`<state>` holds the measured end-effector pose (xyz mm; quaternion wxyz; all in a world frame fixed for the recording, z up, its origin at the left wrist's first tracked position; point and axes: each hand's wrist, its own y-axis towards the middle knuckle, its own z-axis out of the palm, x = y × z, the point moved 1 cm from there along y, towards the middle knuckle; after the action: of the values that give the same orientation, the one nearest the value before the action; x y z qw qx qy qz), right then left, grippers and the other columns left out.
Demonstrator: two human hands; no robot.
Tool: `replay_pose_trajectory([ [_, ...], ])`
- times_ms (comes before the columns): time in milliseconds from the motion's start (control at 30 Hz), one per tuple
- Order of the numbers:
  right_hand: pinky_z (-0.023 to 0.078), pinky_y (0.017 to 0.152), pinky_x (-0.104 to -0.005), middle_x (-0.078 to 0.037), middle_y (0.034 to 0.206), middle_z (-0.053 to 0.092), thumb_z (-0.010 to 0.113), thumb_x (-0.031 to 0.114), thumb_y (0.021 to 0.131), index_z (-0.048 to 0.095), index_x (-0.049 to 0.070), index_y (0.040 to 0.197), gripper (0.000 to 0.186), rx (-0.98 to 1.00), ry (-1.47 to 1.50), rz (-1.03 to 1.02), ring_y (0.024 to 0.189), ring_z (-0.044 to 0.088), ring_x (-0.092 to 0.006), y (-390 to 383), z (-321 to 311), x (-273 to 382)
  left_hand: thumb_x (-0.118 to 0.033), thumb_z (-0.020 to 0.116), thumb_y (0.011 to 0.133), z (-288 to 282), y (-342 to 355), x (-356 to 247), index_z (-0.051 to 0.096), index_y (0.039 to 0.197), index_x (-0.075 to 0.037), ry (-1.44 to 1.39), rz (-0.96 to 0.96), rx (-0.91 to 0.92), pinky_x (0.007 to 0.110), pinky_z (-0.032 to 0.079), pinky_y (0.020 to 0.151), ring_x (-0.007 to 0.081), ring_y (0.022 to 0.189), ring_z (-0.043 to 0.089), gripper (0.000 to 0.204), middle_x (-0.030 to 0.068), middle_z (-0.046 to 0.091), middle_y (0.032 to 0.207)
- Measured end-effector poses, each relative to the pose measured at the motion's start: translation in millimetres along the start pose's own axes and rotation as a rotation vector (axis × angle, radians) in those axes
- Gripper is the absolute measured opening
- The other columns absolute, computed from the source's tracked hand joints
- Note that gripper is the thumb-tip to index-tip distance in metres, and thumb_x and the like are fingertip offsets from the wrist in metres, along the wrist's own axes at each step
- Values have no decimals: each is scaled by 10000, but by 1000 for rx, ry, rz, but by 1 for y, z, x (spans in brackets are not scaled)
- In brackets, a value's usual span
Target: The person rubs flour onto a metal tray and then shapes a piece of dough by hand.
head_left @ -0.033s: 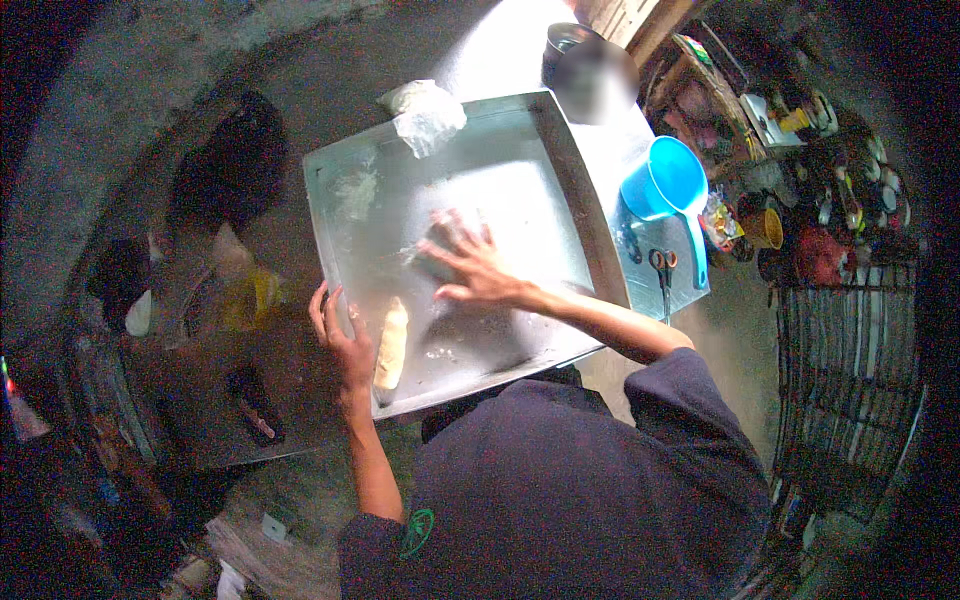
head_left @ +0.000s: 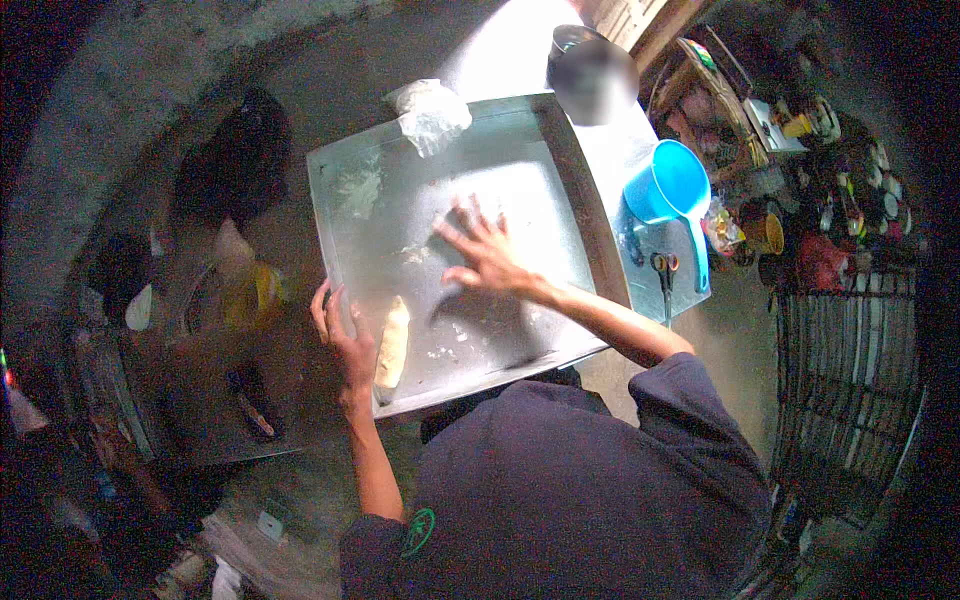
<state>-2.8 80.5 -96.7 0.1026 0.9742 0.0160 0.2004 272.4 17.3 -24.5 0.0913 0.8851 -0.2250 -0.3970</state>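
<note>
A large, shallow metal tray [head_left: 555, 215] with raised sides lies tilted in front of me. My left hand [head_left: 345, 335] grips its left rim, with the fingers curled over the edge. Over the middle of the tray, my right hand [head_left: 482, 248] has its fingers spread and holds nothing; its shadow falls on the metal below. A pale, elongated roll of dough [head_left: 393, 343] rests inside the tray by my left hand. White floury patches [head_left: 360, 188] and small crumbs mark the tray's bottom. A crumpled clear plastic bag [head_left: 432, 117] hangs over the far rim.
Right of the tray are a blue dipper [head_left: 668, 185] and scissors [head_left: 664, 275] on the table. A metal pot [head_left: 575, 42] stands at the far right, partly blurred. Cluttered shelving [head_left: 735, 100] and a slatted rack [head_left: 845, 385] line the right side. The left side is dark.
My right hand has shifted a little to the right across the tray, uncovering more of a floury patch. My left hand and the dough roll stay in place.
</note>
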Motion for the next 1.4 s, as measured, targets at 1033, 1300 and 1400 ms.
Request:
replay_pose_trajectory([
  [1033, -98, 1139, -690, -279, 1632, -36, 382, 847, 848, 196, 235, 1601, 987, 105, 49, -82, 1504, -100, -462, 25, 0, 43, -78, 600, 900, 4, -3, 8, 601, 1230, -31, -45, -19, -24, 460, 340, 1124, 333, 1292, 469, 333, 146, 518, 1351],
  [1300, -72, 1133, -713, -283, 1632, -1, 436, 820, 845, 190, 209, 1602, 1003, -92, 9, 98, 1504, -86, -467, 55, 3, -1, -86, 605, 902, 9, 2, -2, 596, 1234, -33, -48, -27, -30, 462, 333, 1128, 332, 1304, 454, 336, 148, 516, 1355],
  [1400, -62, 1133, -719, -282, 1629, 69, 444, 805, 851, 228, 214, 1594, 973, 98, 24, -82, 1501, -50, -485, 42, 17, 36, -79, 606, 902, 7, 2, 6, 594, 1231, -30, -36, -21, -2, 454, 341, 1125, 331, 1295, 462, 333, 150, 515, 1356],
])
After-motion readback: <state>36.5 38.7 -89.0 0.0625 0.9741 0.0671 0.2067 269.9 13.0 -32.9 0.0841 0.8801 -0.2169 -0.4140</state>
